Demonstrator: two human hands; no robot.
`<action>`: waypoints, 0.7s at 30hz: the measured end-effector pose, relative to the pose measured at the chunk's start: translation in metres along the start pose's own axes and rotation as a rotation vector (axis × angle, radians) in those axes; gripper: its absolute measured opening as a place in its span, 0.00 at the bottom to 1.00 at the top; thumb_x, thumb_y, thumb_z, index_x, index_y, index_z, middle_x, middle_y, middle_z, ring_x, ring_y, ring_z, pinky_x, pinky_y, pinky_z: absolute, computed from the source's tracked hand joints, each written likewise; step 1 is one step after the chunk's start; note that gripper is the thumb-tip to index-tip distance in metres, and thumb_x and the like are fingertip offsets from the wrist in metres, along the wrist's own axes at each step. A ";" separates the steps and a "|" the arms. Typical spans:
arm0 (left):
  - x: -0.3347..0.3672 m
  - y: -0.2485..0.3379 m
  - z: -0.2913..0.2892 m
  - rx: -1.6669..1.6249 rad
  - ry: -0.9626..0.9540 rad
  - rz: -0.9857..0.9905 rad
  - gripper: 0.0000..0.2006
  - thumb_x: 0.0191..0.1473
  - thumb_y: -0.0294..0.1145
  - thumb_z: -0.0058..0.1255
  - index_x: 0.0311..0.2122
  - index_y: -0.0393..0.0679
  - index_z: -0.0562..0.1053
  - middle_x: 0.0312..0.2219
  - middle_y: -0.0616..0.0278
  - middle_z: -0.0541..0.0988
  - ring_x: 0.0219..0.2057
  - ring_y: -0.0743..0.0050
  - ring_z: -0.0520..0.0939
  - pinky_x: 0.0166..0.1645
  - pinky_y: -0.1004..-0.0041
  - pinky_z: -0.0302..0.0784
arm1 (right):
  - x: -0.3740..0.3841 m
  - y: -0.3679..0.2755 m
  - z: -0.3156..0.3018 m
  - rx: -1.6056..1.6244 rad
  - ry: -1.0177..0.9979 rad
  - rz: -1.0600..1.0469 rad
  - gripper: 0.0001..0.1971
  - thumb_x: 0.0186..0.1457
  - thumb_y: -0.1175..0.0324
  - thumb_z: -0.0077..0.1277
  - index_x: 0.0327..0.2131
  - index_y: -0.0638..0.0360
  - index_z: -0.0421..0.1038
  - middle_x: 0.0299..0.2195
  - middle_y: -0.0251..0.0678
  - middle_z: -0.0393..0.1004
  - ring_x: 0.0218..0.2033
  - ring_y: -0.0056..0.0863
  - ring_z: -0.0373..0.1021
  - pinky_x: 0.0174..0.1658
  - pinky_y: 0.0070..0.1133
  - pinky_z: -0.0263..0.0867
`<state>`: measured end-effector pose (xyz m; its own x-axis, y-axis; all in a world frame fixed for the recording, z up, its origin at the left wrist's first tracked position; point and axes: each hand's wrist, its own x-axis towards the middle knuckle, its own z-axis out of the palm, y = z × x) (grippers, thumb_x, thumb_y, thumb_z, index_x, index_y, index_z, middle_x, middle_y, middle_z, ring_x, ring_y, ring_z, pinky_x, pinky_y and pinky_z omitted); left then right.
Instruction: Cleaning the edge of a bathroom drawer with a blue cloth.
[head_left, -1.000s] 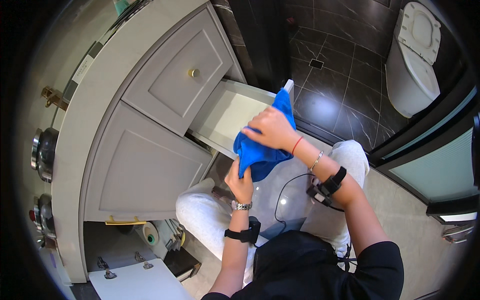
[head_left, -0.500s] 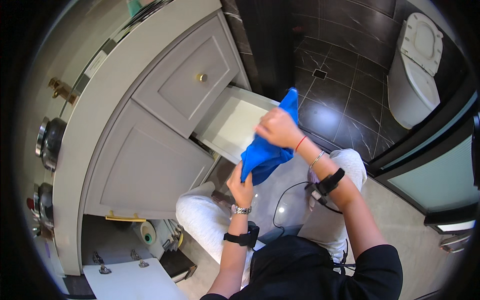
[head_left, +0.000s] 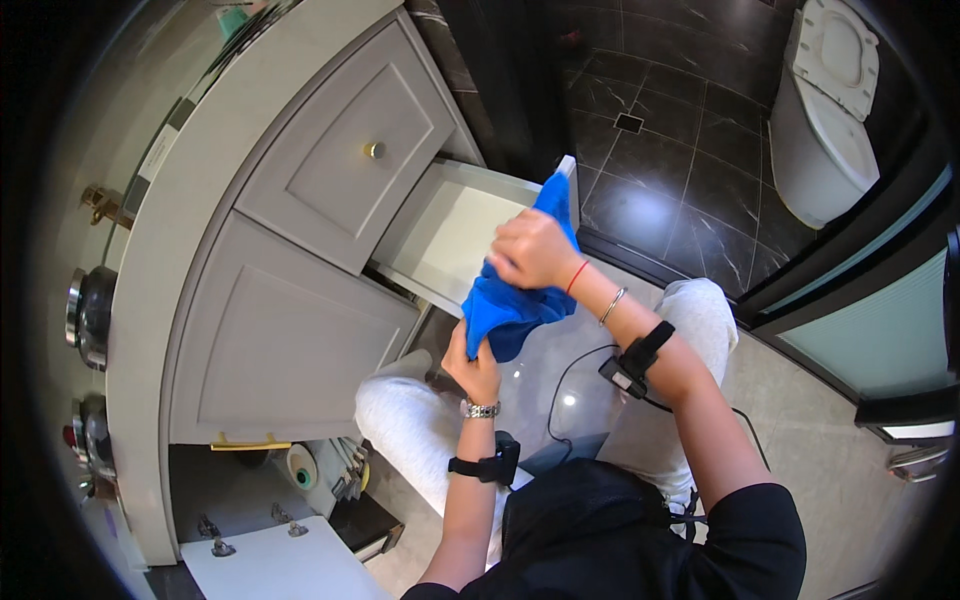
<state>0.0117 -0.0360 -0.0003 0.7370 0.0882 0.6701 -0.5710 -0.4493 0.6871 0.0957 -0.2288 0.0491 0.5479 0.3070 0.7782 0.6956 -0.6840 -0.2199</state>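
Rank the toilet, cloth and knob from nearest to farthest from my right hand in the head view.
1. Cloth: touching your right hand, directly under it.
2. Knob: to the hand's left and farther up the picture, on the grey panel.
3. Toilet: far off to the right, beyond the dark tiles.

A blue cloth hides most of the drawer's front panel. The right hand is slightly blurred, its fingertips hard to make out; the cloth also conceals some fingers of the left hand. The lower edge cuts off the white door and the black shirt. A green item up top is unidentifiable.
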 end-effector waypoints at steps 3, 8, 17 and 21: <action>0.003 0.005 -0.002 -0.038 -0.025 -0.053 0.12 0.50 0.23 0.48 0.41 0.32 0.74 0.28 0.48 0.80 0.28 0.67 0.80 0.35 0.71 0.73 | 0.001 0.030 -0.004 -0.029 0.200 0.172 0.12 0.48 0.66 0.49 0.16 0.60 0.70 0.18 0.39 0.69 0.26 0.39 0.69 0.34 0.33 0.64; 0.001 0.002 -0.005 -0.029 -0.045 -0.070 0.12 0.50 0.24 0.49 0.40 0.32 0.74 0.25 0.52 0.79 0.25 0.74 0.78 0.32 0.74 0.71 | 0.008 0.028 -0.017 -0.116 0.199 0.254 0.15 0.51 0.65 0.48 0.16 0.60 0.73 0.19 0.41 0.70 0.28 0.40 0.69 0.40 0.32 0.63; -0.001 -0.001 0.001 -0.025 0.032 -0.025 0.11 0.50 0.24 0.48 0.39 0.33 0.74 0.19 0.59 0.75 0.19 0.81 0.70 0.25 0.75 0.66 | 0.002 -0.040 0.000 0.068 -0.126 0.075 0.15 0.55 0.64 0.47 0.18 0.59 0.71 0.19 0.35 0.70 0.26 0.33 0.68 0.36 0.28 0.63; -0.003 -0.002 0.000 -0.002 -0.004 -0.108 0.12 0.49 0.27 0.50 0.39 0.34 0.74 0.22 0.49 0.77 0.19 0.65 0.77 0.26 0.70 0.71 | 0.003 -0.023 -0.003 -0.004 -0.092 0.052 0.16 0.53 0.59 0.48 0.18 0.58 0.71 0.19 0.35 0.70 0.26 0.34 0.68 0.35 0.27 0.62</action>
<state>0.0110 -0.0353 -0.0038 0.7959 0.1323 0.5908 -0.4888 -0.4355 0.7559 0.0794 -0.2140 0.0579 0.6240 0.3303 0.7082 0.6632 -0.7032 -0.2564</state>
